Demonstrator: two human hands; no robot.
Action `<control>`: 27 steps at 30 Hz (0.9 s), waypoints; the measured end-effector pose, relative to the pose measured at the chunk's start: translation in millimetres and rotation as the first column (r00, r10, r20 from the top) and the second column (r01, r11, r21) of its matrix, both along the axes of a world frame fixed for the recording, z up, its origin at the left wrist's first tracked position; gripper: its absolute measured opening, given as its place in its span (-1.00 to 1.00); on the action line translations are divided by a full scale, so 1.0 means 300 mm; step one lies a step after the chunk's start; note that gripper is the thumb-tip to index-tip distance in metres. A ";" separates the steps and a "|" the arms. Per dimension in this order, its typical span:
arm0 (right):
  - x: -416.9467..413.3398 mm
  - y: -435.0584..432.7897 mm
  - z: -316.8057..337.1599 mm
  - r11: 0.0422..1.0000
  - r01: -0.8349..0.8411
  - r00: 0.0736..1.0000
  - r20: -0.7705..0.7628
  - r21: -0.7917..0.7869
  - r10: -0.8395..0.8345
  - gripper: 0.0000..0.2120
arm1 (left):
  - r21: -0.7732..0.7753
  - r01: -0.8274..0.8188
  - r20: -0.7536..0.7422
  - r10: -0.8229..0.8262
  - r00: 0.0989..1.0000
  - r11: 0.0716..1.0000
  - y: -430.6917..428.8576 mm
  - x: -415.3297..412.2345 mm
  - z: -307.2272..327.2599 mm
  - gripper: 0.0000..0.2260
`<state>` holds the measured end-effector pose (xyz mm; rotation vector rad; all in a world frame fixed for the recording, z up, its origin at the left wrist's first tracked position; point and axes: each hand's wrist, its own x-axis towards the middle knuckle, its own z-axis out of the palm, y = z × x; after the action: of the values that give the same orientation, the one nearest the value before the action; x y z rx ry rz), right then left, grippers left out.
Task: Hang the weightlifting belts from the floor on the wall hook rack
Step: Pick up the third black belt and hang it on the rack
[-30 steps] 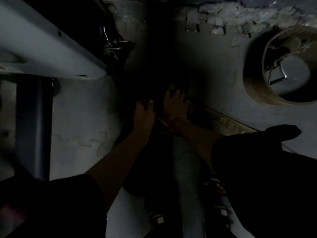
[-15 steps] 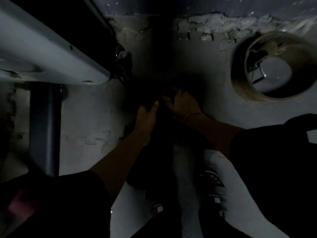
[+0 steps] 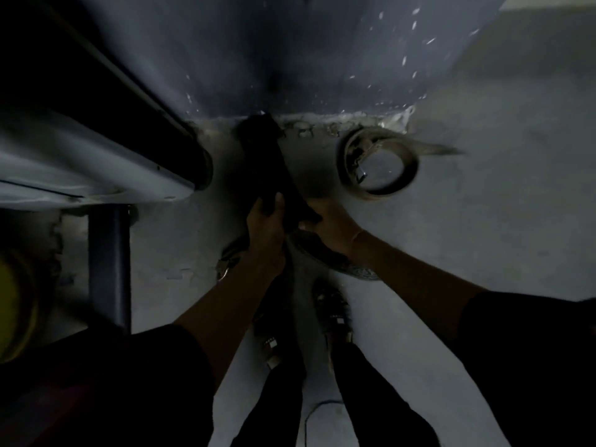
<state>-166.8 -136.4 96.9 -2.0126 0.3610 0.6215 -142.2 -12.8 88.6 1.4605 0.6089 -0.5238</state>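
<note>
A black weightlifting belt hangs in the air in front of me, its far end up near the foot of the wall. My left hand grips it with the thumb over its front face. My right hand holds the same belt just to the right, fingers curled round its edge. More of the belt with a metal buckle loops below my hands. A tan leather belt lies coiled in a ring on the floor to the right, its buckle inside. No hook rack is in view.
A padded bench on a dark post fills the left side. The dark wall rises ahead with flaking paint at its base. My shoes stand on the grey floor. A yellow object sits at the far left edge.
Both hands have lifted the black belt off the floor and I have stood up. The view has pulled back, so the tan belt looks smaller and the wall now shows.
</note>
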 end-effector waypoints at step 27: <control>0.009 0.242 2.345 0.771 0.297 0.657 0.466 0.563 -0.593 -0.87 | -0.009 0.337 0.807 -0.192 0.558 0.942 0.246 -0.037 2.181 -0.85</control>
<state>-164.0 -63.8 800.5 -1.4702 0.2721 -0.2973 -153.3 61.1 742.9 1.4526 -0.3926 -0.0850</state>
